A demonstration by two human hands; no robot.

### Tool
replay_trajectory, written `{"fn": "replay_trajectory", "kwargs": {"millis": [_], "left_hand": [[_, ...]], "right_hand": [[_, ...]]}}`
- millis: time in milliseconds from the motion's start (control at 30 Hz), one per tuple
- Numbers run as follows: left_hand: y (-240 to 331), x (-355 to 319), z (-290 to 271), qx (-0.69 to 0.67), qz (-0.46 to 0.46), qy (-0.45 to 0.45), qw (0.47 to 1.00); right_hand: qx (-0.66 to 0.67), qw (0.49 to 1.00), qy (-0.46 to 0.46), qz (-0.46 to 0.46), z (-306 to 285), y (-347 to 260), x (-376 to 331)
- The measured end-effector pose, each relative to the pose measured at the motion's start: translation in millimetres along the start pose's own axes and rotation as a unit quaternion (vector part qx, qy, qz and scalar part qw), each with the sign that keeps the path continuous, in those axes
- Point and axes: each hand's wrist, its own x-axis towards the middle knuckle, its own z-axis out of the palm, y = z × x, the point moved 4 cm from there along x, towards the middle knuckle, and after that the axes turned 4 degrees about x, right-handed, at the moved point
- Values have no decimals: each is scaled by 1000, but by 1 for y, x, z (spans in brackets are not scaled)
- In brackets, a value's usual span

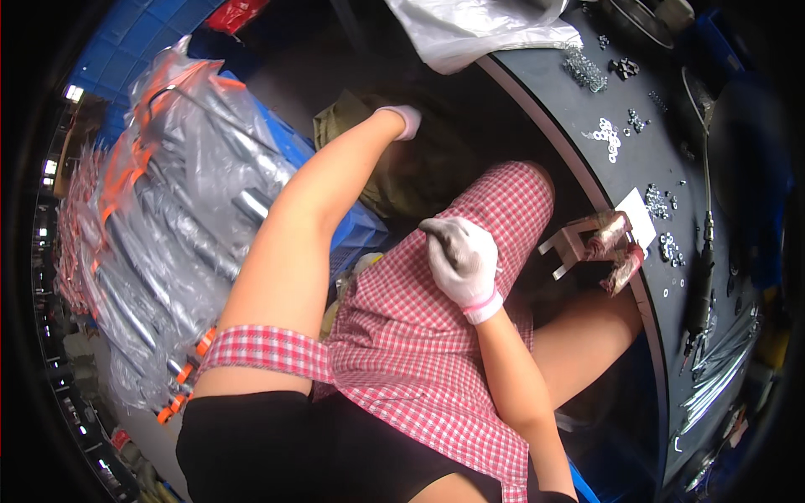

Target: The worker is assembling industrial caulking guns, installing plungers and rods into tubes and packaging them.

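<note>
My left hand (407,122), in a white glove, reaches far forward and down at the end of the outstretched left arm. Its fingers are out of sight beside a dark olive sack or cloth (344,117) below. My right hand (463,261) is over my lap, against a red-and-white checked apron (411,302). Its white glove is smudged grey over the fingers, which are curled in and closed; whatever may be inside them is hidden.
Plastic-wrapped metal tubes (168,218) with orange ends lie at left on a blue crate (356,230). The dark worktable (570,109) at right bears washers (605,138), nuts (658,201), thin metal rods (717,377) and a white plastic bag (478,33). A bracket-like fixture (579,243) with red-wrapped arms juts from its edge.
</note>
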Motion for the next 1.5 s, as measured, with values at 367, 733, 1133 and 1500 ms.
{"fn": "replay_trajectory", "kwargs": {"millis": [367,733,1133,1500], "left_hand": [[-9,189,299,-245,-185,58,950],[-94,118,318,-334,-314,76,885],[-111,89,147,-12,16,-186,982],[-7,-228,-144,1,128,272,954]], "right_hand": [[42,997,-58,16,-13,14,-2],[129,987,-87,-41,-7,-4,2],[126,989,-27,-66,0,-4,-2],[272,927,210,153,-41,0,-27]]}}
